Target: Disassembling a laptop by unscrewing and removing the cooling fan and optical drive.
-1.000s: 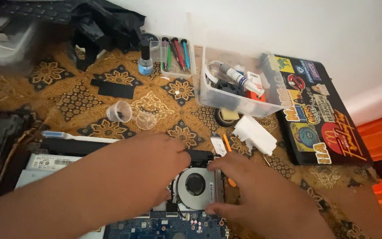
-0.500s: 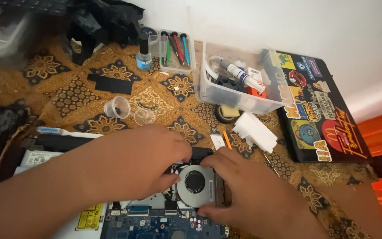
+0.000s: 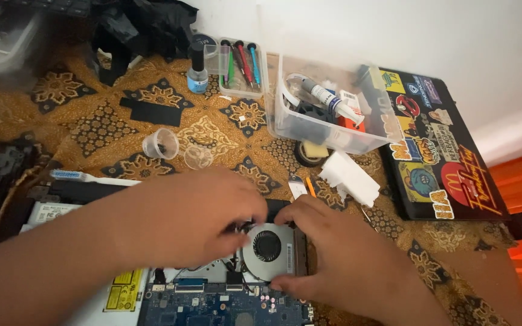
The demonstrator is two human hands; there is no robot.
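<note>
Both our hands pinch one round cooling fan (image 3: pixel 266 249): left hand (image 3: pixel 197 220), right hand (image 3: pixel 339 259). Two clear cups (image 3: pixel 161 143) and one clear bin (image 3: pixel 327 115) stand beyond.

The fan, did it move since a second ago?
No. The fan sits in the same corner of the laptop, below the white cloth. Only the camera shifted; both hands rest on it.

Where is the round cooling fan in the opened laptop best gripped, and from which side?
Probably by the outer rim of its housing, from above. The cooling fan lies flat in the opened laptop, blades exposed; the left hand and right hand already flank its edges.
</note>
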